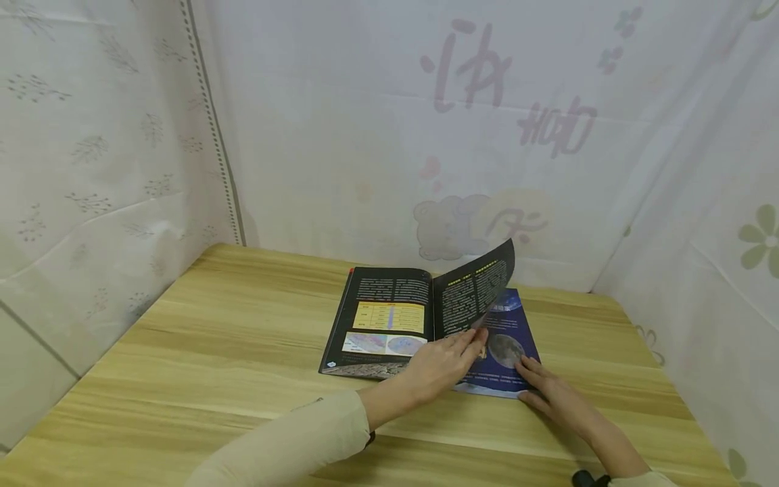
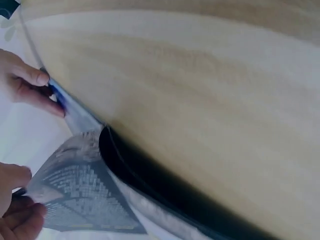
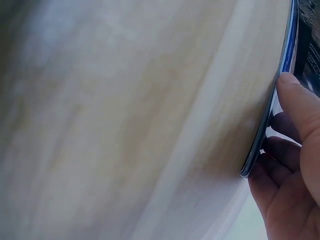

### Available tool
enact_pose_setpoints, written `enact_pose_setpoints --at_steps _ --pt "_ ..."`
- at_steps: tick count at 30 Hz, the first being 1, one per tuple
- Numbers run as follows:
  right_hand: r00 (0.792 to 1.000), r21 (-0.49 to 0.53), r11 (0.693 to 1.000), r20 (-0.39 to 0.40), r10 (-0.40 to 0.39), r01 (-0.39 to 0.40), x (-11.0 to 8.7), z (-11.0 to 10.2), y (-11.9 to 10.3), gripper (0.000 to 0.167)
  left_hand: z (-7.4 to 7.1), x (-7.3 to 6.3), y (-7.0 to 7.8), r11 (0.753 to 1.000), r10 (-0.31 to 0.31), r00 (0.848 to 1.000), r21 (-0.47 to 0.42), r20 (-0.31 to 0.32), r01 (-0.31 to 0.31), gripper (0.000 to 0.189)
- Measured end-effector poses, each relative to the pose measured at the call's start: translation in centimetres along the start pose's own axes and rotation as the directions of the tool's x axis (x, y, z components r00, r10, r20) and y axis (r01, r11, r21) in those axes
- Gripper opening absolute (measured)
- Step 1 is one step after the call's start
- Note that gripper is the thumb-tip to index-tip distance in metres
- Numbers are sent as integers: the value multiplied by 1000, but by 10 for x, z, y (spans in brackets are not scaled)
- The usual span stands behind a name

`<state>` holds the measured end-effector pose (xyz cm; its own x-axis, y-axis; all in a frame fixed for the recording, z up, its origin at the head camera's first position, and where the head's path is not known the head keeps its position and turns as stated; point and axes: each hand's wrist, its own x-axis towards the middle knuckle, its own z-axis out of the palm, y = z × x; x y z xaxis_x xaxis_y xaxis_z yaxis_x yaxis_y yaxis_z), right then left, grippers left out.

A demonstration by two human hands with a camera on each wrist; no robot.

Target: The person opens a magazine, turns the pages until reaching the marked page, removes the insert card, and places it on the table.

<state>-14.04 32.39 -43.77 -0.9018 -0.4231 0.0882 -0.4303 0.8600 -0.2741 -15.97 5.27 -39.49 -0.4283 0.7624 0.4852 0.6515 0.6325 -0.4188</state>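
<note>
A magazine (image 1: 389, 287) lies open on the table, its left side a dark page with a yellow table and two pictures. One dark, text-covered page (image 1: 475, 291) stands raised and curved above the right side. My left hand (image 1: 441, 365) pinches this page near its lower outer corner; the left wrist view shows thumb and fingers (image 2: 30, 220) at its edge. Underneath, a blue page (image 1: 517, 325) with a grey moon picture is partly covered. At the magazine's lower right corner, my right hand (image 1: 556, 399) grips the edge, thumb (image 3: 297, 97) on the near side and fingers curled along the right side.
The wood-grain table (image 1: 213, 325) extends around the magazine on all sides. A pale printed cloth (image 1: 335, 135) hangs behind it and along both sides. A black band (image 1: 590, 479) is on the right wrist, at the sleeve.
</note>
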Motion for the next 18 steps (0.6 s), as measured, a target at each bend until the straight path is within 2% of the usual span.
enact_pose_setpoints --at_steps 3,6,8,10,12,15,18 --pt "1000 -6 1000 5 5 -5 0 0 0 52 -3 -1 -5 998 -34 999 52 9 33 37" --pt "1000 -7 1000 11 20 -20 0 1 0 52 -7 -3 -9 992 -75 993 106 95 64 38" --pt "1000 -4 1000 13 22 -22 -1 1 0 52 -12 -4 -12 987 -103 978 141 181 78 40" --pt "999 4 1000 18 27 -27 -1 0 -1 52 -15 -5 -15 983 -143 950 152 279 103 47" --pt "999 11 999 26 32 -32 -1 0 0 52 -16 -7 -19 980 -185 912 133 366 146 54" --pt "999 18 999 30 38 -39 0 0 0 52 -14 -14 -25 965 -250 846 45 470 260 64" --pt "999 11 1000 21 29 -29 0 0 1 52 -7 -24 -30 931 -277 800 -59 532 361 66"
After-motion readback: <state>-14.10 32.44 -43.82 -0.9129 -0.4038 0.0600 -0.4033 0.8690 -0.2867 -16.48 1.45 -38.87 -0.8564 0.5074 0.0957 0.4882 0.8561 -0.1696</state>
